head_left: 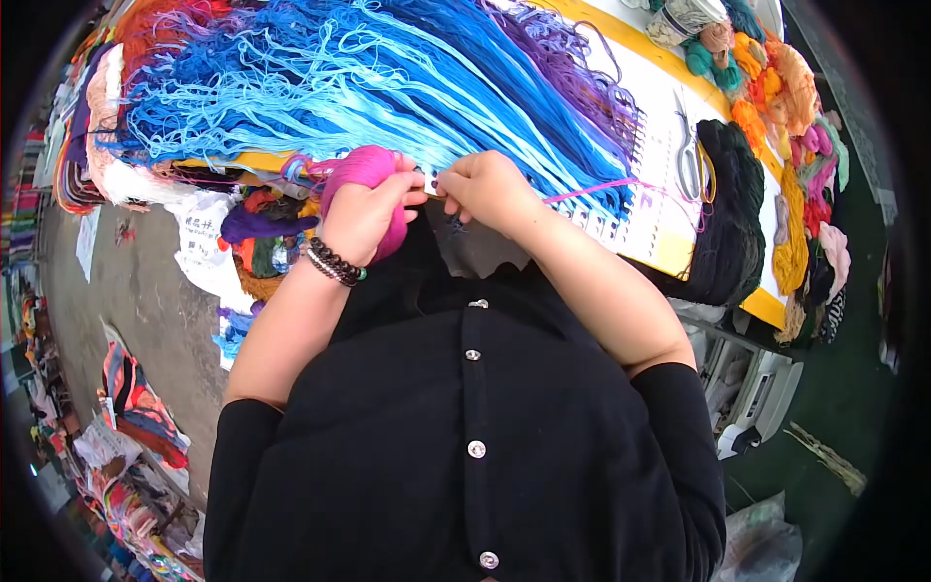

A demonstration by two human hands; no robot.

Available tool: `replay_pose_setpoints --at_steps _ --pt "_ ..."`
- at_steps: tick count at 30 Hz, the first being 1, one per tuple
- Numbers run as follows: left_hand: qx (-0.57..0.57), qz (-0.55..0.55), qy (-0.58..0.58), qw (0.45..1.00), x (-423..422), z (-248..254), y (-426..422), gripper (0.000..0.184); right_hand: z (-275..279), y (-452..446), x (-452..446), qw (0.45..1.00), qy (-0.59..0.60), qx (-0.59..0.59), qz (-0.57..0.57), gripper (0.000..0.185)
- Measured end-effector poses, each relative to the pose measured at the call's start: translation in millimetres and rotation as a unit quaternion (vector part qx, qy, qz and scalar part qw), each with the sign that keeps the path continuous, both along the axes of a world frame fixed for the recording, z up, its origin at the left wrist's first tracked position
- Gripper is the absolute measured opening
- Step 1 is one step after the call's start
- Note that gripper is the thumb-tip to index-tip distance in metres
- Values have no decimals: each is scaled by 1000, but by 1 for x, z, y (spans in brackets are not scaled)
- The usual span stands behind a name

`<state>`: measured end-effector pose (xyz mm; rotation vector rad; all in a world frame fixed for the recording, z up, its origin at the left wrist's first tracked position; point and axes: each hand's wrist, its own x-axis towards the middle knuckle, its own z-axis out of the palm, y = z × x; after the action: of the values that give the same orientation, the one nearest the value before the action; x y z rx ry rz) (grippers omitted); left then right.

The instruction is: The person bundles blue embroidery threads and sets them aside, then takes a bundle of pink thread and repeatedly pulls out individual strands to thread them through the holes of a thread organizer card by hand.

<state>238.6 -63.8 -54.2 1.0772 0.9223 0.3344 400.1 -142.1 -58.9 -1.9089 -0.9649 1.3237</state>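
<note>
My left hand (364,211), with beaded bracelets on its wrist, is wrapped around a bundle of magenta yarn (361,173). Close beside it, my right hand (488,192) is closed in a pinch, and whatever lies between its fingertips is too small to make out. Both sets of fingertips nearly meet at the table's near edge. Behind them spread long blue yarn strands (388,87), dark to pale. A thin pink strand (606,186) runs from behind my right forearm across a spiral-bound sheet (659,165).
Scissors (687,160) lie on the white pages, beside a black yarn hank (729,213). Purple strands (572,68) lie at the back. Several coloured skeins (795,87) line the right side near a white tub (684,19). More yarn (267,228) hangs at the left.
</note>
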Motion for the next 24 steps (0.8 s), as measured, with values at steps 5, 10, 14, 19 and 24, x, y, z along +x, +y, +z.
replay_pose_setpoints --at_steps 5,10,14,19,24 --pt "16 7 -38 999 7 -29 1 25 1 0 2 999 36 -2 -29 24" --pt "21 14 -46 999 16 -37 -1 27 -1 3 -4 1000 0 9 -20 23" --pt "94 12 11 995 15 -28 -1 26 -3 1 -4 999 -25 19 -4 24" --pt "147 19 -64 987 1 -19 11 25 -8 -8 -1 998 -6 66 -22 18" --pt "-89 22 -195 976 8 -9 6 26 -14 -9 -3 991 55 101 -69 16"
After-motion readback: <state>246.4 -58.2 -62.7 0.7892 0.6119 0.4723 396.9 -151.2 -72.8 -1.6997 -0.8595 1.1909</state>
